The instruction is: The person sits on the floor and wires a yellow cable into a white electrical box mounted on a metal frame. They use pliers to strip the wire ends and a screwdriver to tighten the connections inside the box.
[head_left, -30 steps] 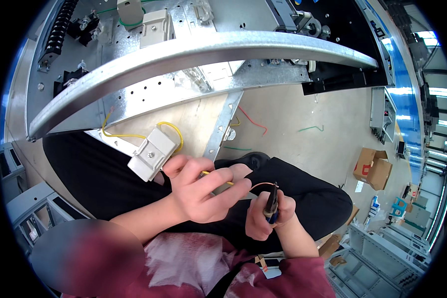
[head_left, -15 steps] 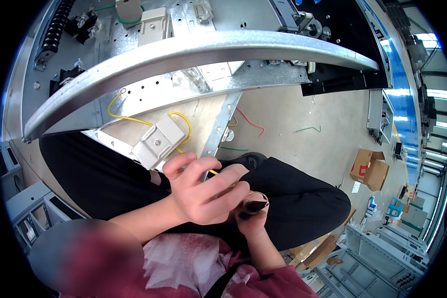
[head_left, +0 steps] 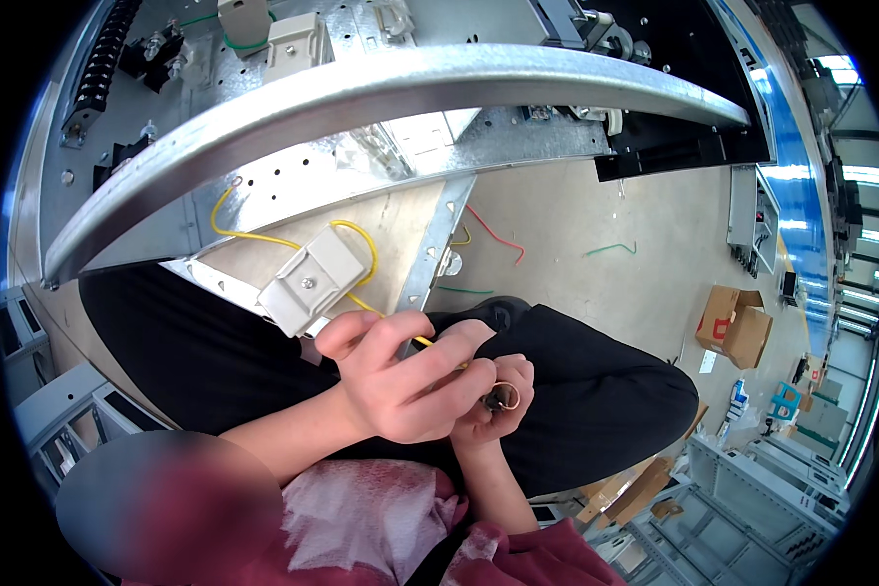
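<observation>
A yellow wire runs through a beige plastic block on the pale board before me. Its far end is bent into a small bare loop. From the block the wire continues under the fingers of my left hand, which pinches it. My right hand is closed just beside the left, at the wire's near end. Between its fingers shows a small dark thing with a copper-coloured ring-like edge; most of it is hidden, so its kind is unclear.
A curved-looking metal bar crosses in front, before a metal panel with terminal blocks. Red wire and green wire pieces lie on the floor. A cardboard box stands at the right, with grey metal frames at the lower right.
My right hand has turned and its fingers have closed up; the dark pointed tip that showed there is now mostly hidden. My left hand keeps its pinch, nearly unmoved.
</observation>
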A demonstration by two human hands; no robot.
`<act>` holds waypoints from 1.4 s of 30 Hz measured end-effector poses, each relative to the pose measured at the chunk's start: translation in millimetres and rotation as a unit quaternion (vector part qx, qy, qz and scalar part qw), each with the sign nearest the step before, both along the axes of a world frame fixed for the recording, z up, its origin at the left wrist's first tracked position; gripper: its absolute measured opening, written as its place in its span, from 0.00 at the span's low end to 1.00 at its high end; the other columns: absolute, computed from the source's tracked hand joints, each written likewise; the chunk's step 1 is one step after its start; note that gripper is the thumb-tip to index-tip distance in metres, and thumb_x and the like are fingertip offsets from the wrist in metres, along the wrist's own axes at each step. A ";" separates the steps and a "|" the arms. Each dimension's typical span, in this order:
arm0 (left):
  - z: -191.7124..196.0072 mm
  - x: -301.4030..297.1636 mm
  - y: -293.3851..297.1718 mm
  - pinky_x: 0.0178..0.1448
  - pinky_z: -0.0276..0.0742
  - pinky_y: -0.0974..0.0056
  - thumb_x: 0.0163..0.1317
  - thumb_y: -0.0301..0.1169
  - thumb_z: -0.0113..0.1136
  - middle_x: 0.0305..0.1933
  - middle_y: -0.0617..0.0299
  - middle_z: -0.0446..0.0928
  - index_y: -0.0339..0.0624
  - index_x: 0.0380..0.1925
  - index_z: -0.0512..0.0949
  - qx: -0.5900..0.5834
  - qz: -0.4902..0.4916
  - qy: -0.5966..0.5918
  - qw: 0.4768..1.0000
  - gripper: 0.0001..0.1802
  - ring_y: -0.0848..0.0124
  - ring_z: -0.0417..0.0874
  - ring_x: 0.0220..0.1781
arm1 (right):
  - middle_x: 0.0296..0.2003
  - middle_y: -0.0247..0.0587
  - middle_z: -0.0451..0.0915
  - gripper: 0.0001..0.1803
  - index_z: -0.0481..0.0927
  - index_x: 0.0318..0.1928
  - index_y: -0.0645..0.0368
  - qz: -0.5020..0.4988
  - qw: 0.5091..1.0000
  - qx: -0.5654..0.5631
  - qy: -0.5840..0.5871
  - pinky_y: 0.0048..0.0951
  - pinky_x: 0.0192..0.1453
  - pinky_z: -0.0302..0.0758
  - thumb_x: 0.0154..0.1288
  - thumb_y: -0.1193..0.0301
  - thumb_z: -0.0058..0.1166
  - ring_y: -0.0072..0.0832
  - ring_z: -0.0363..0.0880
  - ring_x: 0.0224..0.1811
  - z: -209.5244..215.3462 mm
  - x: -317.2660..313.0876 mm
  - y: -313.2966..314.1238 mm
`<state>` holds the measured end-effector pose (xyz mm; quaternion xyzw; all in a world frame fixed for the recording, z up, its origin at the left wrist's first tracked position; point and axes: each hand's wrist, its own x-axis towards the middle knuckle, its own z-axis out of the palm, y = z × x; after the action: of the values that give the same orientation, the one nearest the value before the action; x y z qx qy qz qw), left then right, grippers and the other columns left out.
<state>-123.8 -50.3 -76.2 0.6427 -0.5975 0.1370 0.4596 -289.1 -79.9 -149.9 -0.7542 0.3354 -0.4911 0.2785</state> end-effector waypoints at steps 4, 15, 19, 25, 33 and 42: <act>-2.1 -1.1 1.1 0.60 0.54 0.51 0.45 0.36 0.62 0.39 0.76 0.84 0.63 0.36 0.91 0.001 0.003 0.000 1.000 0.16 0.67 0.79 0.43 | 0.42 0.39 0.77 0.28 0.72 0.58 0.59 -0.032 0.998 -0.007 0.046 0.39 0.45 0.72 0.85 0.45 0.56 0.33 0.74 0.40 0.0 -1.1 3.3; 0.2 -1.4 -2.4 0.63 0.55 0.51 0.45 0.36 0.64 0.42 0.76 0.86 0.61 0.38 0.93 0.003 0.005 -0.005 1.000 0.18 0.66 0.79 0.43 | 0.38 0.45 0.79 0.30 0.79 0.54 0.64 0.088 0.985 0.101 -0.112 0.35 0.40 0.73 0.81 0.45 0.62 0.35 0.77 0.36 -15.5 7.5 -5.5; 2.7 0.2 0.0 0.64 0.55 0.52 0.43 0.35 0.64 0.42 0.76 0.86 0.60 0.38 0.93 0.013 0.004 0.007 1.000 0.20 0.66 0.79 0.44 | 0.42 0.45 0.82 0.26 0.82 0.55 0.67 0.207 0.923 0.297 -0.130 0.29 0.40 0.72 0.76 0.56 0.72 0.27 0.76 0.36 0.8 -5.2 3.5; 1.3 3.6 2.8 0.66 0.55 0.52 0.43 0.34 0.64 0.43 0.77 0.86 0.60 0.39 0.94 0.020 -0.005 0.011 1.000 0.20 0.66 0.78 0.45 | 0.47 0.43 0.83 0.17 0.83 0.54 0.67 0.303 0.856 0.407 -0.104 0.28 0.42 0.71 0.74 0.67 0.68 0.27 0.75 0.38 42.5 -26.0 -20.6; 3.3 5.2 4.1 0.64 0.55 0.51 0.47 0.33 0.65 0.43 0.78 0.88 0.61 0.39 0.93 0.019 -0.023 0.024 0.999 0.18 0.66 0.78 0.45 | 0.36 0.37 0.75 0.27 0.83 0.52 0.69 0.377 0.801 0.459 -0.073 0.28 0.38 0.65 0.48 0.79 0.48 0.24 0.71 0.34 58.9 -34.8 -31.7; 6.5 5.3 3.4 0.63 0.55 0.53 0.48 0.30 0.67 0.42 0.77 0.88 0.60 0.39 0.93 0.016 -0.022 0.049 0.998 0.18 0.66 0.80 0.46 | 0.34 0.39 0.82 0.25 0.85 0.48 0.68 0.342 0.841 0.418 -0.002 0.28 0.39 0.73 0.47 0.81 0.50 0.25 0.76 0.32 66.7 -40.2 -40.1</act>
<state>-118.5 -46.9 -69.7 0.6425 -0.5903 0.0854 0.4812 -329.3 -120.0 -83.1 -0.6322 0.2288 -0.1789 0.7184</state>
